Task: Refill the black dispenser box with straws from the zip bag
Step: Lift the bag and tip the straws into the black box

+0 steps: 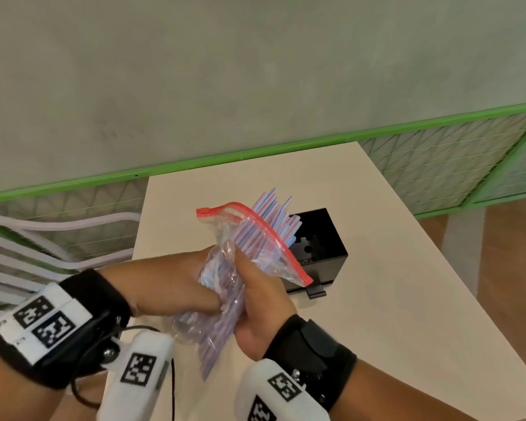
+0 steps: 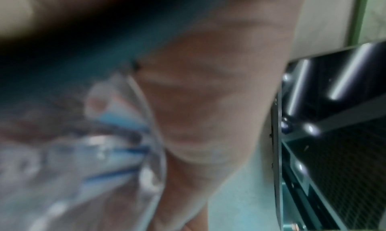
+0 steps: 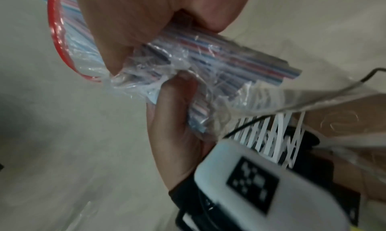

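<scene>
Hands held a clear plastic zip bag (image 1: pixel 225 268) with a red zip strip, up above the pale counter (image 1: pixel 377 299). The bag was full of thin straws (image 1: pixel 274 217) with red, white and blue stripes. The left hand (image 1: pixel 170 287) had its grip closed around the lower part of the bag, with the thumb pressed on the plastic. The right hand (image 1: pixel 261 302) had its grip closed on the bag too (fingers on one side, thumb on the other), squeezing the straws through the plastic. The bag's mouth was open and tilted up and away from the person. The straw tips stuck out past the red strip. They pointed over a small black dispenser box (image 1: pixel 319 247) with an open top, which sat on the counter just behind the bag. A green metal fence (image 1: pixel 286 147) with wire mesh ran behind the counter, along a grey wall (image 1: pixel 255 71).
</scene>
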The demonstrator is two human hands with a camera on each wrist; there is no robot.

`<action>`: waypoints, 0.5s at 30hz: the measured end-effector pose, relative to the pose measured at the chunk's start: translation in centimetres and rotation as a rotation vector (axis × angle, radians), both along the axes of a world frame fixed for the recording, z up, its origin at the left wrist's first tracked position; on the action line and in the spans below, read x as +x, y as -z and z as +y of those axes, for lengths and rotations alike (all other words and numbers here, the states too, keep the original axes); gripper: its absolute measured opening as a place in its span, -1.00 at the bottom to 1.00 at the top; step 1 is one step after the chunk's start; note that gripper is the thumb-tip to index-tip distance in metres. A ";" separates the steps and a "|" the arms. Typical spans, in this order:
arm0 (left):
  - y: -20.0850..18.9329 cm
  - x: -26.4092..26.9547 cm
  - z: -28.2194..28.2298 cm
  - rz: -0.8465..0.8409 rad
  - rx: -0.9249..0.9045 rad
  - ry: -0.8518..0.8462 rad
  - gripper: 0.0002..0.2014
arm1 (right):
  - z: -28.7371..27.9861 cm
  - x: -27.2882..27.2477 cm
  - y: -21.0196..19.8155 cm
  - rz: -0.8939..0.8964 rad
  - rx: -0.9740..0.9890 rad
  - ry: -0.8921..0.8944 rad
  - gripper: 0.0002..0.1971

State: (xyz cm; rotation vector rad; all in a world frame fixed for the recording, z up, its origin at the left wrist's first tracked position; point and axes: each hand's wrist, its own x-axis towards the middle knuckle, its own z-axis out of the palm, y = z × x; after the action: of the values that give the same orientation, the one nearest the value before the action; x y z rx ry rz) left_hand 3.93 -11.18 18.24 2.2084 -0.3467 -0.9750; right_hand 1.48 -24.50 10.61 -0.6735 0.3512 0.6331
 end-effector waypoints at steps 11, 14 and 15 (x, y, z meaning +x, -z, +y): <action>-0.8 7.3 -2.3 0.043 0.334 0.170 -0.77 | 1.0 4.3 1.1 0.235 0.066 0.236 -0.43; -0.5 9.3 -3.2 0.091 0.418 0.250 -0.75 | 0.9 4.9 1.1 0.303 0.023 0.255 -0.46; -0.3 9.9 -3.5 0.097 0.430 0.262 -0.70 | 0.8 5.3 1.2 0.314 0.015 0.270 -0.50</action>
State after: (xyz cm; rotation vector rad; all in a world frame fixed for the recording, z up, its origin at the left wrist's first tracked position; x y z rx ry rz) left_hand 13.83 -14.66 18.58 2.5283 -0.4205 -1.4019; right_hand 6.80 -23.70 9.40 -0.5001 0.7158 0.4819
